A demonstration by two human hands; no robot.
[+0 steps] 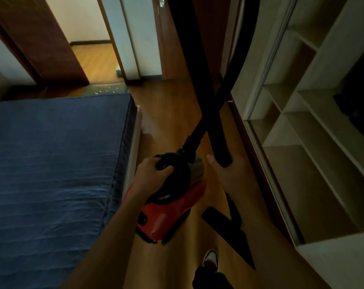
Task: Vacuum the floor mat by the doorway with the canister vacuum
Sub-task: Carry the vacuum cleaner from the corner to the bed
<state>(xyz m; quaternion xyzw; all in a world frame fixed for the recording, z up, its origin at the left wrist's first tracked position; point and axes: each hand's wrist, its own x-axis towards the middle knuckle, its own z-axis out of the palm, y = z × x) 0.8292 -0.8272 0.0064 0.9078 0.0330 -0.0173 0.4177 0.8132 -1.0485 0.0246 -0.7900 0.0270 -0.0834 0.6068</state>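
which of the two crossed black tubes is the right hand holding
The straight, thicker wand, in the right hand; the curved hose plugs into the red canister.

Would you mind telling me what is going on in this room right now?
A person appears to be carrying a canister vacuum along the room. The left hand grips the black handle on top of it, and the right hand holds the black wand, whose floor nozzle sits low by the wooden floor. They stand between a blue-covered bed and open wardrobe shelves. The floor mat by the doorway lies ahead, speckled with pale bits, not yet reached.
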